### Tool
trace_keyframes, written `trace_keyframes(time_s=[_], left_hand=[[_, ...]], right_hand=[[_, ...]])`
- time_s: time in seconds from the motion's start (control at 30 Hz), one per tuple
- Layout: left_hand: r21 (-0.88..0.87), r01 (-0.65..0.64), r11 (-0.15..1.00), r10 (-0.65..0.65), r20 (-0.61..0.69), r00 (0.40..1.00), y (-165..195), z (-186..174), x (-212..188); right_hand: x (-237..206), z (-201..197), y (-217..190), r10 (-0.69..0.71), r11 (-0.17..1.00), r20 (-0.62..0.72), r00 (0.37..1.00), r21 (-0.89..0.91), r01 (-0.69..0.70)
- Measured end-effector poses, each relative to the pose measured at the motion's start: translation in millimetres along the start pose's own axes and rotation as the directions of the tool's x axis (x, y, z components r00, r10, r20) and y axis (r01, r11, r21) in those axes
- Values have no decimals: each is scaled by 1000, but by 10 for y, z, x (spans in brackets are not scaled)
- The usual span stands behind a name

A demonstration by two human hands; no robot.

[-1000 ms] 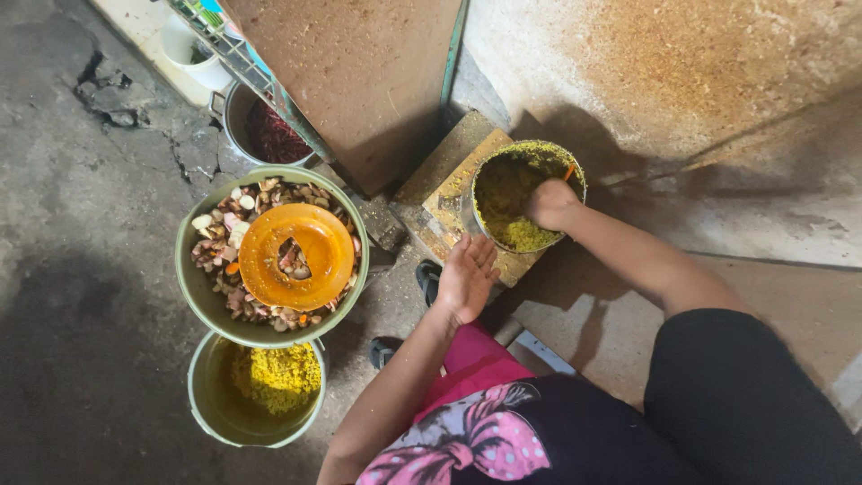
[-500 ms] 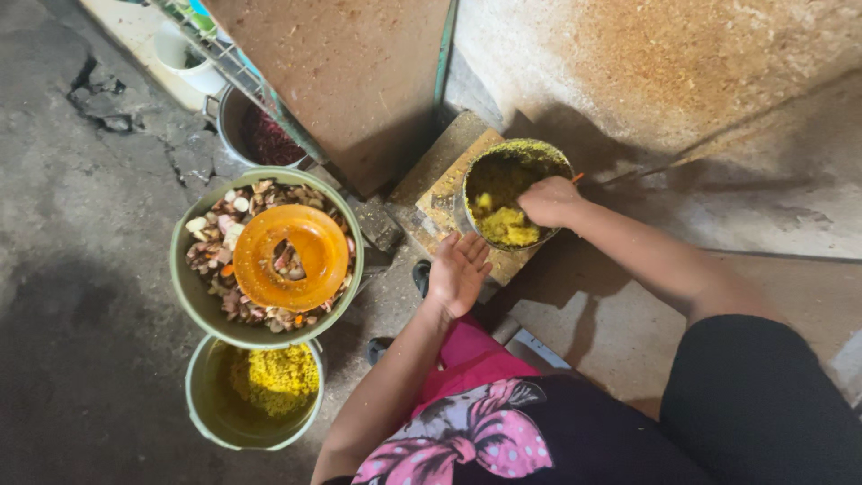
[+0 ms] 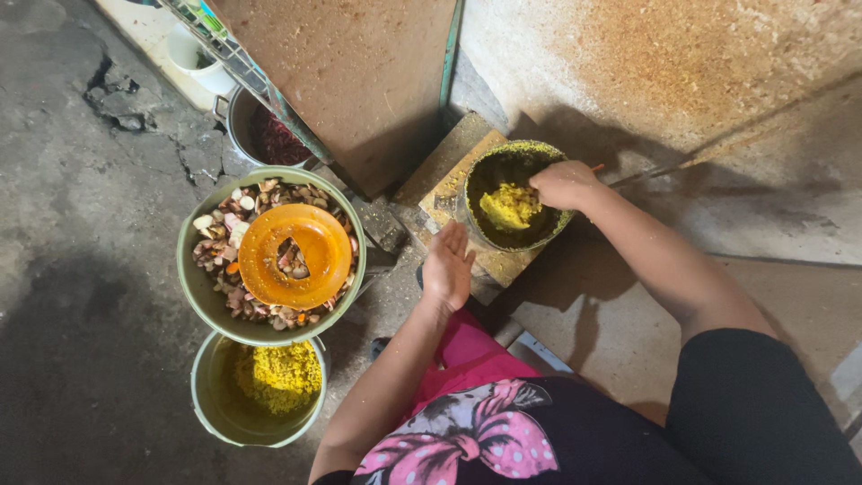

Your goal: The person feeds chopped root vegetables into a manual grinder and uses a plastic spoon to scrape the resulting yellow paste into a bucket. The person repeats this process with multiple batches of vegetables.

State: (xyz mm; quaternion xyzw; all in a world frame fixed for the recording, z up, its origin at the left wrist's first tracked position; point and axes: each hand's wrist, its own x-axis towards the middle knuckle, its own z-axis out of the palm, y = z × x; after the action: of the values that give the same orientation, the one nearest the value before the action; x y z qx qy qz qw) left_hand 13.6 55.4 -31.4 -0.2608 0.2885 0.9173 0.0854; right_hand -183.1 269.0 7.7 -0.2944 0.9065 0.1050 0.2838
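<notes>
A dark round pot with yellow crumbly mash inside stands on a wooden block. My right hand is at the pot's far rim, fingers closed around a thin utensil whose reddish end sticks out behind the fist. My left hand hovers flat and open just beside the pot's near-left side, holding nothing.
A green basin of mixed peelings carries an orange lid. Below it sits a green bucket of yellow mash. A metal pot of red stuff, a white cup and a brown board stand behind, on cracked concrete floor.
My right hand has shifted along the pot's rim, and the yellow mash now lies gathered in the pot's middle. My left hand stays open beside the pot.
</notes>
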Motion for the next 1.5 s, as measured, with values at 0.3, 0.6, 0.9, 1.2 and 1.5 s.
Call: trace_keyframes(time_s=[0.3,0.6,0.9,1.2,1.5], left_hand=[[17,-119,993,119,9,993,79,29,169],[-14,-22,1000,23,36,999,88,146,238],[-224,19,974,-17,11,1000,369,-58,46],[-581,-315,750,239,-207,949,1149,-1125,-1003],[-522,-824,221,505,-662,554,911,-3190,-2826]], right_hand=[[-171,-205,127,67,995,29,997,76,-69],[-521,-722,-42,112,992,-9,994,54,-111],[-562,-1440,-1016,-89,993,-37,995,-87,86],[-245,-1855,-3236,-404,854,-5,915,-361,375],[145,-702,-6072,-713,698,-185,676,-273,662]])
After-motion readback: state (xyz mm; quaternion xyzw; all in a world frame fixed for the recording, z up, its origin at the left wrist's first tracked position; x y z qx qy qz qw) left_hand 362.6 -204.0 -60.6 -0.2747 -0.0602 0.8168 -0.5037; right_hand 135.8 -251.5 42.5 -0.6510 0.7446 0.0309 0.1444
